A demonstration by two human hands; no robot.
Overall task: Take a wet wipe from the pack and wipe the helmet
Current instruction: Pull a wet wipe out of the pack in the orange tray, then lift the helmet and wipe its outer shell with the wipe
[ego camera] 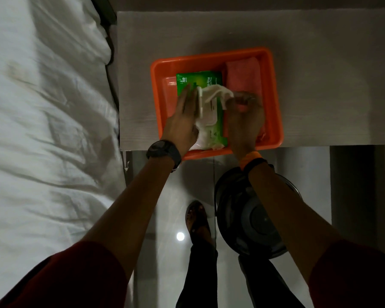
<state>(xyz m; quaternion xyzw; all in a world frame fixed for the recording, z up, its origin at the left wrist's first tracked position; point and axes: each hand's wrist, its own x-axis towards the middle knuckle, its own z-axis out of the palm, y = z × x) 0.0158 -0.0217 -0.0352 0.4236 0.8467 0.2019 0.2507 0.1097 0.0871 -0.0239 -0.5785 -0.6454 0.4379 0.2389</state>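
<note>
Only fragments of print read on the green pack (200,101): "40" in white at its far left corner, and the tail of a word, "ti-Use", across the top; the smaller lines under it are too blurred to make out. The pack lies flat in an orange tray (273,90) on a pale table (320,63), with a folded pink cloth (242,74) just beside it in the same tray. Its white flip lid (201,103) stands open on edge.

The left hand (182,121) lies flat on the pack's left side, fingers stretched out, palm down, pressing rather than gripping; its thumb side touches the raised lid. The right hand (246,116) is closed in a pinch on a white wipe (218,93), which stretches from the lid opening across to those fingertips. Part of the wipe seems to be inside the pack yet, though the dim light makes that uncertain.

A dark watch (162,151) sits on the left wrist, an orange band (252,157) on the right. The helmet (251,216) is below the table edge, under the right forearm, well apart from the wipe.
</note>
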